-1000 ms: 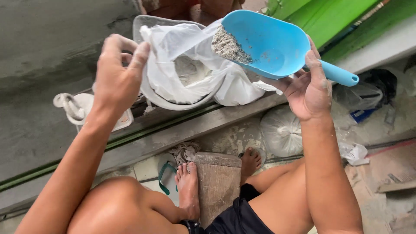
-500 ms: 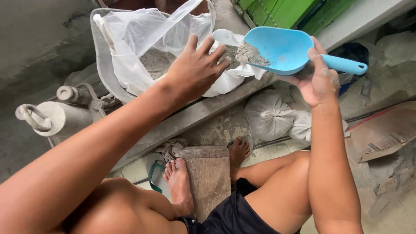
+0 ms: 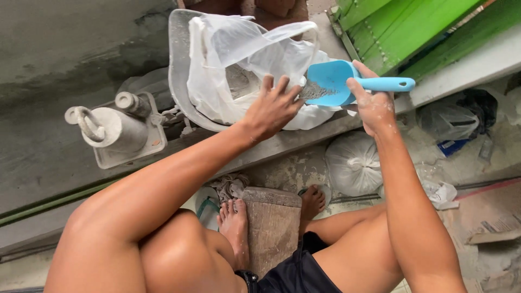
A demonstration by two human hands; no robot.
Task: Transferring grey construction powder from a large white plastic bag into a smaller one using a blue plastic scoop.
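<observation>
Right hand (image 3: 374, 106) closed around the handle of a blue plastic scoop (image 3: 331, 81) carrying grey powder, level beside the white plastic bag (image 3: 244, 59). Left hand (image 3: 271, 108) spread open, fingers on the bag mouth. Risk: thin bag slumps, powder spills onto the concrete ledge (image 3: 304, 135).

An open white plastic bag (image 3: 239, 59) sits in the pan; a tied one (image 3: 353, 163) below.

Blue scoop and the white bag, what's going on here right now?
A seated person holds a blue scoop by its handle in the right hand, with grey powder in its bowl, at the mouth of a white plastic bag. The left hand rests on the bag's edge beside the scoop. The bag sits in a grey basin on a concrete ledge. A tied white sack lies below.
</observation>
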